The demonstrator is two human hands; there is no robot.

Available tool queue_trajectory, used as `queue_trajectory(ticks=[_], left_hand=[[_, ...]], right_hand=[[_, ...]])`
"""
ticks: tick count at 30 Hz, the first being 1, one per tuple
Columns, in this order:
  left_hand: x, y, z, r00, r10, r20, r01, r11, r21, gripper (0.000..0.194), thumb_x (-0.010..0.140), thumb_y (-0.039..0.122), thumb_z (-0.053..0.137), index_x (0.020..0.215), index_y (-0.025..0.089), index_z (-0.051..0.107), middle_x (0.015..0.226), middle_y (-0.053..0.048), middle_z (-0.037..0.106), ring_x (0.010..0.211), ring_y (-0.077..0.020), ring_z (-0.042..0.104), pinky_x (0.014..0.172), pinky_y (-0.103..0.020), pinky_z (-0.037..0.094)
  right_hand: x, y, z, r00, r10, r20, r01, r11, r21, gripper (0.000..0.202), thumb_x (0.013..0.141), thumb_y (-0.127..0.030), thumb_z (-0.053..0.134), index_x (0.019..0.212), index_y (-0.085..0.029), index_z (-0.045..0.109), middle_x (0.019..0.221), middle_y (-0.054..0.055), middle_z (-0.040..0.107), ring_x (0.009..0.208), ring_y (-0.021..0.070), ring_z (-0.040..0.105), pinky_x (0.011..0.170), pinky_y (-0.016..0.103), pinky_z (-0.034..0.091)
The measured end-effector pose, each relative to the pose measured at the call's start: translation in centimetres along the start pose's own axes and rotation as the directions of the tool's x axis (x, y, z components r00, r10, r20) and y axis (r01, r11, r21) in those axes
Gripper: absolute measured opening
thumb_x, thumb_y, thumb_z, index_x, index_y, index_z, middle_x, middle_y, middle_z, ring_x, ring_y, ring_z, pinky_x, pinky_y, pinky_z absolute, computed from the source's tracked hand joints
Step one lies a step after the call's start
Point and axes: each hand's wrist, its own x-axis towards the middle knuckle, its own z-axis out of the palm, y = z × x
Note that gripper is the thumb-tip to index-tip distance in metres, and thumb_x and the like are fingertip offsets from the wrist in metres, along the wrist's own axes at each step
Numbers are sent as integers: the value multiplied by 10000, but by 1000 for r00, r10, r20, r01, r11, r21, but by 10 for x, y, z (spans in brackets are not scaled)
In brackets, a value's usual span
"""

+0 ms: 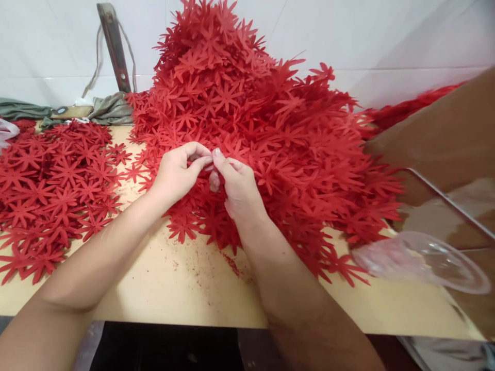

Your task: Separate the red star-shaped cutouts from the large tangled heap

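Note:
My left hand [181,169] and my right hand [236,181] meet fingertip to fingertip in front of a tall heap of red flower-shaped cutouts [228,98]. The thumb and forefinger of each hand are pinched together. Whatever lies between the fingertips is too small or too hidden to make out. Long, narrow petals spread from each cutout in the heap, and many overlap. To the left lies a lower, flatter pile of similar red cutouts [58,180]. Red crumbs [232,264] are scattered on the pale tabletop [166,288] below my hands.
A clear plastic container [429,263] sits at the right by a brown cardboard box [444,134]. Behind, a metal bar with cord [113,49] stands against the white tiled wall [348,36]. Grey-green cloth [112,108] lies at the back left.

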Motion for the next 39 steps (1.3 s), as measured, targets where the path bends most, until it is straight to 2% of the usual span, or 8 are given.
queue_trajectory(ticks=[4, 11, 18, 23, 27, 29, 33, 39], left_hand=[[5, 8, -3, 990, -141, -17, 136, 974, -184, 127, 774, 72, 611, 675, 143, 571, 615, 37, 590, 579, -58, 544, 609, -184, 435], [19, -3, -25, 967, -148, -209, 107, 975, -196, 150, 800, 132, 627, 683, 155, 538, 602, 44, 545, 548, -53, 496, 608, -184, 426], [34, -43, -49, 934, -39, -354, 94, 986, 140, 120, 763, 126, 633, 878, 151, 611, 832, -22, 662, 779, -123, 622, 810, -263, 485], [22, -20, -37, 978, 132, -159, -73, 940, 334, 274, 751, 304, 695, 999, 191, 665, 1161, -62, 673, 1203, -226, 555, 1083, -389, 380], [8, 8, -22, 974, 27, 226, -47, 996, 82, 218, 833, 340, 600, 935, 168, 685, 910, -35, 726, 892, -156, 672, 876, -303, 508], [6, 12, -19, 962, -21, 272, 0, 997, 77, 152, 807, 257, 622, 892, 151, 691, 807, -19, 718, 762, -129, 664, 805, -279, 515], [15, -5, -26, 999, -34, 13, 31, 984, 177, 132, 812, 195, 579, 859, 135, 686, 810, -29, 716, 743, -127, 643, 774, -273, 505], [28, -28, -45, 951, 133, -278, -24, 932, 361, 192, 827, 243, 584, 970, 158, 679, 1079, -68, 700, 1061, -177, 604, 984, -318, 437]], right_hand=[[0, 1, -3, 996, 33, 77, -41, 993, 106, 436, 534, -511, 812, 606, -169, 550, 439, -85, 460, 418, 30, 358, 435, 204, 289], [-3, 3, -4, 981, -40, 192, 22, 995, 94, 306, 646, -339, 768, 574, -175, 520, 469, -80, 494, 480, 36, 432, 515, 195, 356], [0, 3, -3, 998, 1, 70, -8, 995, 99, 260, 661, -254, 723, 531, -177, 511, 440, -67, 504, 445, 44, 439, 485, 202, 338], [0, 2, -4, 995, -12, 95, 4, 996, 90, 325, 689, -322, 721, 495, -175, 505, 422, -55, 486, 421, 48, 414, 466, 212, 331], [1, 4, -7, 991, -66, 113, 63, 998, 26, 446, 715, -466, 711, 477, -183, 462, 417, -52, 453, 431, 52, 395, 479, 221, 338], [1, 5, -7, 991, -57, 118, 56, 998, 11, 475, 720, -564, 675, 518, -188, 466, 446, -55, 447, 441, 55, 392, 481, 223, 347], [2, 6, -4, 991, 55, 120, -61, 997, 48, 482, 707, -673, 611, 686, -196, 543, 594, -43, 509, 522, 68, 465, 498, 215, 392], [3, 10, -7, 972, 94, 216, -115, 990, 87, 367, 568, -382, 819, 804, -203, 602, 636, -77, 493, 531, 39, 425, 526, 194, 420]])
